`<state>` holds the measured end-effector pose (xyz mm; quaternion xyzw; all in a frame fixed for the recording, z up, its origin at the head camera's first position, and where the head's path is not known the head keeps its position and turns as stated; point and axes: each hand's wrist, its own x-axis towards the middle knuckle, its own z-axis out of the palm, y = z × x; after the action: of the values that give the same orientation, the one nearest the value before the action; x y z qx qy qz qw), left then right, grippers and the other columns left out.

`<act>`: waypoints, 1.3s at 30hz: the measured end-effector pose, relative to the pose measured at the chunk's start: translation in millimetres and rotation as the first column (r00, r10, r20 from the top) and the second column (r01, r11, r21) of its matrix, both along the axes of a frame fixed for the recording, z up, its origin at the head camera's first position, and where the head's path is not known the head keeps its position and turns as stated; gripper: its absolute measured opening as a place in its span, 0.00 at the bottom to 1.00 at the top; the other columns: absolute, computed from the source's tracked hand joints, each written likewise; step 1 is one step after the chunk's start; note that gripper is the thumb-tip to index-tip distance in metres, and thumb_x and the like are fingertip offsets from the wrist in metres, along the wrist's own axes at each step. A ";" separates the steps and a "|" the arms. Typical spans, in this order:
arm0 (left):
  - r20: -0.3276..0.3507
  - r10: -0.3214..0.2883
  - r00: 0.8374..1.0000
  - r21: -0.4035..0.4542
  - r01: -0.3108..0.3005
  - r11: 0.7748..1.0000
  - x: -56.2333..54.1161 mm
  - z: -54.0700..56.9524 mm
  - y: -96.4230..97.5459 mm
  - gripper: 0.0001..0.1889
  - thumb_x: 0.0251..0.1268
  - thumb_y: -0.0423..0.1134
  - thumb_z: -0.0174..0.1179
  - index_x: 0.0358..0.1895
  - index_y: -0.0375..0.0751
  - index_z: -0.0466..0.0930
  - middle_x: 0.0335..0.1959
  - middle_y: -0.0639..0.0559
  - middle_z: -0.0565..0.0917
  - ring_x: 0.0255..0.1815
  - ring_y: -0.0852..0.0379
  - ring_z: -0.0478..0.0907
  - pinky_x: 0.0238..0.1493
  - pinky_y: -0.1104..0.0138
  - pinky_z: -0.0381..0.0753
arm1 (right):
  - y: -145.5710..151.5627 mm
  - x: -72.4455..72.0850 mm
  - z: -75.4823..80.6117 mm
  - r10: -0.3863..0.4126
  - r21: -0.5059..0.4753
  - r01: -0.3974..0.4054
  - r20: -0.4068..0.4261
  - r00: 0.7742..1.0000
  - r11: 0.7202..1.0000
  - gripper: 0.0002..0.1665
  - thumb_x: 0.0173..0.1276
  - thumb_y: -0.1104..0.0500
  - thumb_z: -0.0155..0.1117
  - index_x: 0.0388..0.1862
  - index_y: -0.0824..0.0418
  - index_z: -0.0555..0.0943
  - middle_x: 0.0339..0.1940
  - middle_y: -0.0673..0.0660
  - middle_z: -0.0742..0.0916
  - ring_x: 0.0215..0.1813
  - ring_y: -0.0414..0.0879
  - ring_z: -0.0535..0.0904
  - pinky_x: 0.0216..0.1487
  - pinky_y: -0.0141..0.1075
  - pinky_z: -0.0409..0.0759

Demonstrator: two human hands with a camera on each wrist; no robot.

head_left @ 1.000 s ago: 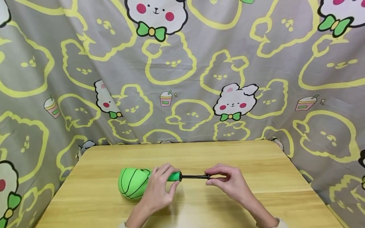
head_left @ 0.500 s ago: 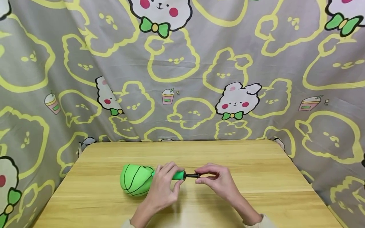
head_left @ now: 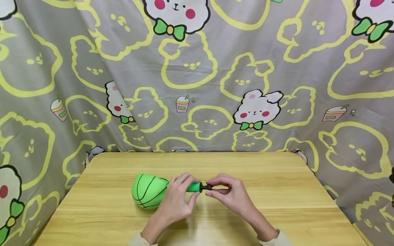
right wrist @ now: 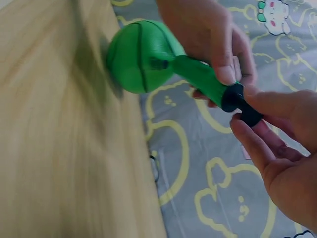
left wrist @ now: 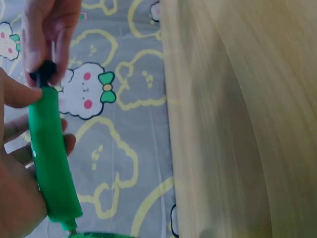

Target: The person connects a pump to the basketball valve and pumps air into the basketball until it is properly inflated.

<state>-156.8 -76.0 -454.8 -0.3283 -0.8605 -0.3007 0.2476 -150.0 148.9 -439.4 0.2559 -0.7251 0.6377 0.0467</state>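
A green hand pump [left wrist: 52, 153] lies sideways between the two hands, its nozzle end joined to a green ball [head_left: 148, 192] with black lines. The ball looks dented and partly deflated in the head view. My left hand [head_left: 176, 200] grips the pump's green barrel, thumb near the black collar. With thumb and fingertips, my right hand [head_left: 232, 193] pinches the black plunger handle [right wrist: 249, 115]. Only a short length of black rod shows between handle and barrel. In the right wrist view the nozzle [right wrist: 161, 64] meets the ball's side.
A wood-grain table [head_left: 292, 198] lies under the hands and ball. Behind it and at both sides hangs a grey curtain [head_left: 203, 89] printed with yellow outlines and white rabbits.
My right hand has moved left, pushing the plunger rod most of the way into the barrel. The left hand keeps its grip, and pump and ball shift slightly in view.
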 end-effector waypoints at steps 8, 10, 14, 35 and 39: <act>0.034 0.008 0.999 0.000 -0.008 1.000 -2.4 -0.3 -4.2 0.16 0.56 0.41 0.71 0.49 0.49 0.82 0.47 0.58 0.83 0.49 0.59 0.80 0.51 0.59 0.76 | 17.3 3.3 9.3 0.015 -0.007 -0.015 0.008 1.000 1.000 0.14 0.61 0.70 0.76 0.46 0.62 0.87 0.47 0.60 0.87 0.51 0.60 0.86 0.46 0.43 0.85; 0.035 0.016 0.999 0.002 -0.016 1.000 -2.8 -1.0 -5.0 0.16 0.56 0.41 0.71 0.49 0.49 0.82 0.47 0.59 0.83 0.49 0.59 0.79 0.50 0.59 0.76 | 23.5 4.2 10.5 0.014 -0.004 -0.014 0.003 1.000 1.000 0.15 0.61 0.70 0.76 0.46 0.62 0.87 0.47 0.61 0.87 0.50 0.58 0.86 0.46 0.43 0.85; 0.037 0.032 0.999 0.016 -0.032 0.999 -3.1 -1.1 -7.8 0.16 0.56 0.40 0.71 0.49 0.49 0.83 0.46 0.59 0.83 0.48 0.58 0.79 0.50 0.59 0.76 | 36.2 5.8 12.6 0.016 -0.006 -0.016 -0.013 1.000 1.000 0.15 0.62 0.70 0.75 0.47 0.63 0.86 0.48 0.66 0.86 0.51 0.55 0.86 0.46 0.44 0.85; 0.011 0.062 0.998 0.009 -0.063 0.998 -6.5 -1.5 -9.8 0.16 0.54 0.38 0.71 0.47 0.49 0.83 0.42 0.60 0.78 0.44 0.60 0.77 0.48 0.59 0.74 | 64.5 5.7 13.3 0.004 -0.029 -0.006 -0.071 0.997 1.000 0.16 0.60 0.74 0.74 0.48 0.70 0.86 0.47 0.67 0.86 0.50 0.48 0.86 0.44 0.45 0.85; 0.006 0.059 0.998 -0.001 -0.059 0.998 -5.1 -3.1 -8.4 0.17 0.54 0.38 0.71 0.48 0.49 0.83 0.42 0.60 0.78 0.44 0.61 0.77 0.48 0.60 0.72 | 58.5 4.8 10.5 -0.016 -0.014 0.015 -0.061 0.998 1.000 0.16 0.60 0.72 0.75 0.47 0.66 0.87 0.45 0.65 0.87 0.49 0.49 0.86 0.42 0.45 0.86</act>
<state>-161.8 -84.4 -457.9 -0.3019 -0.8708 -0.2938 0.2535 -145.2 207.5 -429.0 0.2693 -0.7210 0.6340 0.0753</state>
